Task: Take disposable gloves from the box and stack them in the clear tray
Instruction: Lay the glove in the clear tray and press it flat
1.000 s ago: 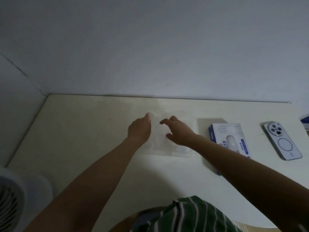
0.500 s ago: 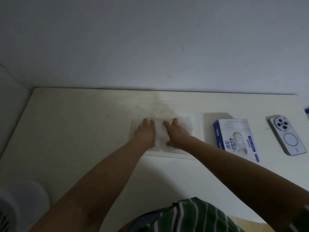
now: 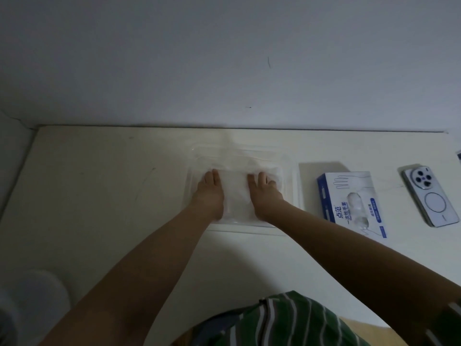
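Observation:
A clear tray (image 3: 290, 176) lies in the middle of the pale table, holding thin translucent gloves (image 3: 237, 193). My left hand (image 3: 209, 196) presses flat on the left part of the gloves, fingers straight. My right hand (image 3: 265, 196) presses flat on the right part, fingers straight and slightly spread. The blue-and-white glove box (image 3: 351, 201) lies flat to the right of the tray, a bit of clear glove showing in its oval opening.
A white phone (image 3: 430, 196) lies face down at the far right. The wall runs along the table's back edge (image 3: 224, 128). A white round object (image 3: 35, 295) sits at the lower left, off the table's corner.
Both hands came down from above the tray and now lie flat on the gloves. Over the last half second they slid slightly apart.

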Tool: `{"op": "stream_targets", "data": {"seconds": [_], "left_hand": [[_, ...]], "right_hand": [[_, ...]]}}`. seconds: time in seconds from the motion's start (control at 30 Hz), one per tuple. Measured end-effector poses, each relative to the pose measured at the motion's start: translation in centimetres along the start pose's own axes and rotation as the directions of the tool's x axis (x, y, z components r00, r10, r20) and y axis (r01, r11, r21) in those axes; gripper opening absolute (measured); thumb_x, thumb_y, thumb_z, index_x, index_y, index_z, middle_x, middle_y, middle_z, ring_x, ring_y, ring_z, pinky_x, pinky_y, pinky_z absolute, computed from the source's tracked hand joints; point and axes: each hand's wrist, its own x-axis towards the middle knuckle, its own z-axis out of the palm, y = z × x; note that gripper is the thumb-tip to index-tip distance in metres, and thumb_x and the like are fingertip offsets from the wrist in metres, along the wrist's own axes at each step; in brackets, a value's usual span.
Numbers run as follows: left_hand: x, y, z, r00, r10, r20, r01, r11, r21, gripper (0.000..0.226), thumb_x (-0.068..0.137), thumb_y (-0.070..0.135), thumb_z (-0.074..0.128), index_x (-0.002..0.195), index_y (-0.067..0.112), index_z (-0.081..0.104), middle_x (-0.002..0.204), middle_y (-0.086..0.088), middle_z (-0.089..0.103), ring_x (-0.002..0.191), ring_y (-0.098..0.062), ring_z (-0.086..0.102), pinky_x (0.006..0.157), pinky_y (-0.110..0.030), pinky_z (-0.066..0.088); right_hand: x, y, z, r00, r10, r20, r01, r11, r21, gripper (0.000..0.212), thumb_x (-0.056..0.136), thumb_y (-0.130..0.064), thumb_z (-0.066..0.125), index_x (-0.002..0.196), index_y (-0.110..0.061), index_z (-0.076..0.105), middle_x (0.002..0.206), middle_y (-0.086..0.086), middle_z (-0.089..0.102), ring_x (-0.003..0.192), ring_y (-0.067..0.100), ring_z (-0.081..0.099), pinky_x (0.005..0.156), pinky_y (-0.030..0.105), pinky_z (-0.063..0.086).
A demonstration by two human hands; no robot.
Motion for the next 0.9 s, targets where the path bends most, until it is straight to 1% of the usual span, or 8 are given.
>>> {"op": "stream_targets", "data": {"seconds": [0.13,0.2,0.33,0.43,0.53,0.7,0.8,0.9], "left_hand": [[-1.2,0.7,-1.4,0.996,-0.046,0.071,0.047,0.999,-0.013,0.118,0.082,0.025,0.074,0.145,-0.011,-0.018,0.154,-0.027,-0.004,0.138,-0.042,0.027,0.110,-0.039,0.031],[-1.9,0.8,-2.6,0.994,-0.066,0.086,0.067,0.998,-0.012,0.102,0.085,0.025,0.071,0.148,-0.011,-0.002,0.152,-0.028,0.006,0.134,-0.041,0.035,0.107,-0.038,0.035],[-3.7,2.5,-5.6,0.957,-0.066,-0.282,0.048,0.996,-0.069,0.035,0.091,0.015,0.054,0.123,0.006,0.049,0.125,-0.015,0.048,0.109,-0.032,0.055,0.087,-0.038,0.047],[-4.8,6.2,-7.8,0.810,-0.017,-0.587,-0.129,0.970,-0.207,0.018,0.091,0.016,0.053,0.107,0.013,0.058,0.102,-0.006,0.061,0.090,-0.026,0.060,0.075,-0.036,0.049],[-6.0,12.4,-9.1,0.734,0.091,-0.673,-0.388,0.870,-0.305,0.012,0.089,0.017,0.055,0.099,0.018,0.060,0.086,0.003,0.060,0.079,-0.019,0.058,0.072,-0.032,0.047],[-5.8,22.6,-6.3,0.823,0.396,-0.408,-0.542,0.764,-0.351,0.025,0.087,0.022,0.063,0.111,0.017,0.057,0.088,0.002,0.061,0.086,-0.021,0.063,0.069,-0.025,0.041],[-4.2,24.6,-2.9,0.913,0.377,-0.155,-0.407,0.863,-0.300,0.056,0.087,0.032,0.065,0.132,0.012,0.039,0.114,-0.010,0.060,0.101,-0.029,0.060,0.078,-0.032,0.045],[-3.2,25.0,-0.8,0.954,0.289,-0.078,-0.296,0.871,-0.391,0.067,0.081,0.033,0.074,0.131,0.009,0.035,0.118,-0.011,0.059,0.105,-0.030,0.059,0.085,-0.035,0.046]], "right_hand": [[-0.8,0.3,-2.1,0.997,-0.081,0.004,0.081,0.996,-0.027,0.084,0.088,-0.003,0.060,0.152,-0.004,0.006,0.148,0.024,0.019,0.130,0.040,0.036,0.097,0.040,0.044],[-1.7,0.6,-3.7,0.982,-0.177,-0.061,0.177,0.984,-0.009,0.069,0.085,0.000,0.060,0.145,-0.003,0.027,0.139,0.021,0.032,0.123,0.035,0.042,0.093,0.038,0.045],[-4.3,2.7,-7.9,0.887,-0.302,-0.351,0.375,0.913,0.162,0.035,0.088,-0.011,0.061,0.122,-0.014,0.060,0.117,0.007,0.055,0.099,0.020,0.058,0.087,0.033,0.051],[-6.0,6.9,-9.9,0.842,-0.229,-0.488,0.404,0.867,0.290,0.019,0.088,-0.014,0.060,0.103,-0.018,0.070,0.095,0.000,0.065,0.077,0.013,0.058,0.079,0.034,0.051],[-7.5,13.2,-9.1,0.869,-0.090,-0.486,0.279,0.900,0.334,0.017,0.088,-0.012,0.059,0.098,-0.018,0.072,0.091,0.000,0.069,0.076,0.015,0.061,0.078,0.034,0.051],[-10.2,22.2,-3.9,0.928,0.041,-0.370,0.081,0.948,0.308,0.016,0.088,-0.011,0.064,0.099,-0.018,0.072,0.097,0.004,0.067,0.075,0.011,0.057,0.071,0.024,0.046],[-10.7,23.7,-1.1,0.957,0.038,-0.289,0.044,0.961,0.271,0.036,0.085,-0.025,0.070,0.120,-0.022,0.064,0.111,0.003,0.058,0.084,0.015,0.059,0.076,0.026,0.049],[-10.4,23.9,0.4,0.961,-0.001,-0.276,0.063,0.975,0.215,0.051,0.085,-0.040,0.068,0.133,-0.027,0.054,0.116,0.003,0.049,0.091,0.023,0.061,0.076,0.033,0.051]]}}
